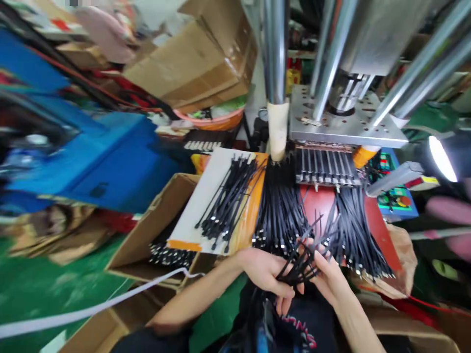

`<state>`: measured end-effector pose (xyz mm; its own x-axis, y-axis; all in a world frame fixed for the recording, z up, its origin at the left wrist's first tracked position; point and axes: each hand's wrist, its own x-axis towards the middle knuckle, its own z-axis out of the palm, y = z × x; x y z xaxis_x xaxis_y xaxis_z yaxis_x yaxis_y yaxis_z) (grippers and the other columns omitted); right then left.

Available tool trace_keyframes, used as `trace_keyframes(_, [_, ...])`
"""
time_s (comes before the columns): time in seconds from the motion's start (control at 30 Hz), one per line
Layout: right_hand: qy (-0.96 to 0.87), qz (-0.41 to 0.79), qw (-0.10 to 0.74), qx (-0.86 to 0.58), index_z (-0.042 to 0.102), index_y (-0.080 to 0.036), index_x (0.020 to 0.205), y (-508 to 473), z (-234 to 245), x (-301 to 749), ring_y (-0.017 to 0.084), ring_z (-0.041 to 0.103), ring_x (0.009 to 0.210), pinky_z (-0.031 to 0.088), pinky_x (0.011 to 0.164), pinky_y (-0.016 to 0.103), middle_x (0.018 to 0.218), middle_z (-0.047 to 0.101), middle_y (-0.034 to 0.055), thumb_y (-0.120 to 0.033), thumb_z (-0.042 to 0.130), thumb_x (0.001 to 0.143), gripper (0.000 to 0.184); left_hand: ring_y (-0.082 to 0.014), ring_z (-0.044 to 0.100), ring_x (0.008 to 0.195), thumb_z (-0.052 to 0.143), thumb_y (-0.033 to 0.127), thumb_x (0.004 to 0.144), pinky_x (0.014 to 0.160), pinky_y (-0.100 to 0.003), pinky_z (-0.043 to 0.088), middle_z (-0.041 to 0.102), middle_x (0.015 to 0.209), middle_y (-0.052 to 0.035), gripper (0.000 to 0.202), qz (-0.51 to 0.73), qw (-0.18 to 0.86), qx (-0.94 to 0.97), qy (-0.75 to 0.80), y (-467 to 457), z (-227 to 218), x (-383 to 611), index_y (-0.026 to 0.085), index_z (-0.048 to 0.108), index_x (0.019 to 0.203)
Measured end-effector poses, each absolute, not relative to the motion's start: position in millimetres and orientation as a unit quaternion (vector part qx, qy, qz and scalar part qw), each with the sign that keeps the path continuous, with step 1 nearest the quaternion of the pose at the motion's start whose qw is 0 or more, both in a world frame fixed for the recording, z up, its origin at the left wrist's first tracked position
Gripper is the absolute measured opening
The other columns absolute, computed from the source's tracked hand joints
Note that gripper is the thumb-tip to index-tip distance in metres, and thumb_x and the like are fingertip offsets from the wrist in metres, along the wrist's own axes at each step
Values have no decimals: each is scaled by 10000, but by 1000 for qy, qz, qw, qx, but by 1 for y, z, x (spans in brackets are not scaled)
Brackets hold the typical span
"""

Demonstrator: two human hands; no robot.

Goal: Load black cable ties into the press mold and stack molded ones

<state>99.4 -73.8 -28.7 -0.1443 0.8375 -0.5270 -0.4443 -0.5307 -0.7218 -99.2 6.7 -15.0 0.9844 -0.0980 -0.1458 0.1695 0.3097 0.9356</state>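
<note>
A bundle of thin black cables [300, 264] is between my hands, low in front of the worktable. The fingers of my left hand [265, 274] curl around the bundle's lower left part. My right hand [326, 274] holds the same bundle from the right, and cable ends stick up past its fingers. Just beyond the hands, a middle pile of black cables [281, 208] and a right pile of black cables [355, 225] lie with shiny ends towards me. To the left, another pile of black cables [230, 201] rests on a white board [189, 215].
Over the table stands a press with a metal plate [346, 130] and a ribbed block [326, 169] under it. A lit lamp [441, 158] is at right. An open carton [147, 235] with cables stands left, near a blue machine [99, 157]. Another person [105, 32] is far behind.
</note>
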Motion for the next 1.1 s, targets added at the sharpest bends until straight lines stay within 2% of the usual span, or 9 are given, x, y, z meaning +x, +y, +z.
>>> trace_keyframes(0.17, [-362, 685, 390, -497, 703, -204, 931, 14, -12, 50, 117, 473, 604, 264, 453, 196, 764, 610, 7, -696, 879, 699, 572, -230, 785, 920, 697, 657, 940, 859, -345, 605, 786, 1054, -89, 539, 166, 779, 528, 294, -25, -2, -182, 195, 679, 1217])
trace_keyframes(0.3, [-477, 681, 362, -422, 716, -188, 910, 98, -1, -17, 94, 410, 582, 231, 453, 209, 729, 598, -10, -735, 870, 649, 625, -293, 761, 1147, 680, 608, 968, 1010, -437, 599, 721, 1367, -173, 638, 413, 648, 407, 493, -41, -6, -216, 189, 596, 1441])
trace_keyframes(0.43, [-545, 637, 328, -436, 690, -172, 855, 152, 4, -57, 99, 475, 576, 311, 475, 227, 725, 630, 2, -697, 850, 688, 573, -353, 517, 1506, 738, 649, 886, 1294, -529, 370, 540, 1609, -202, 837, 512, 498, 372, 593, -28, -26, -225, 170, 514, 1534])
trace_keyframes(0.5, [-572, 596, 318, -466, 673, -177, 838, 150, 3, -40, 113, 509, 586, 366, 511, 233, 683, 615, -16, -608, 873, 698, 495, -337, 357, 1608, 727, 639, 896, 1354, -527, 231, 388, 1716, -184, 875, 503, 471, 381, 617, -27, -34, -227, 184, 453, 1592])
trace_keyframes(0.57, [-608, 538, 306, -497, 697, -182, 899, 124, -1, 1, 138, 552, 631, 413, 566, 247, 699, 635, -19, -527, 887, 695, 443, -322, 296, 1634, 675, 611, 948, 1358, -531, 214, 312, 1754, -162, 838, 471, 455, 403, 639, -33, -38, -228, 209, 405, 1632])
trace_keyframes(0.7, [-709, 305, 192, -606, 725, -220, 1055, 34, -23, 102, 210, 658, 636, 477, 596, 322, 805, 711, 28, -666, 669, 885, 481, -315, 448, 1559, 596, 532, 1023, 1284, -529, 385, 413, 1705, -171, 720, 407, 381, 475, 681, -45, -29, -229, 216, 392, 1636])
trace_keyframes(0.8, [-695, 235, 146, -663, 688, -247, 1037, -21, -44, 141, 229, 684, 614, 499, 551, 333, 837, 721, 37, -733, 594, 910, 511, -295, 633, 1371, 577, 505, 1032, 1184, -485, 488, 602, 1539, -176, 603, 359, 266, 519, 729, -29, -19, -237, 190, 497, 1540])
trace_keyframes(0.93, [-679, 243, 159, -674, 670, -253, 1054, -47, -59, 140, 228, 697, 595, 522, 530, 324, 834, 711, 41, -714, 558, 947, 487, -271, 749, 974, 603, 467, 1006, 948, -421, 565, 772, 1103, -148, 495, 294, 174, 502, 794, 23, -23, -262, 143, 609, 1380])
trace_keyframes(1.1, [-645, 339, 203, -655, 670, -254, 1092, -48, -65, 135, 213, 715, 580, 550, 514, 296, 826, 687, 28, -670, 568, 972, 444, -201, 698, 722, 703, 303, 865, 773, -299, 510, 748, 776, -27, 141, 243, 217, 557, 764, 75, -38, -286, 196, 759, 936])
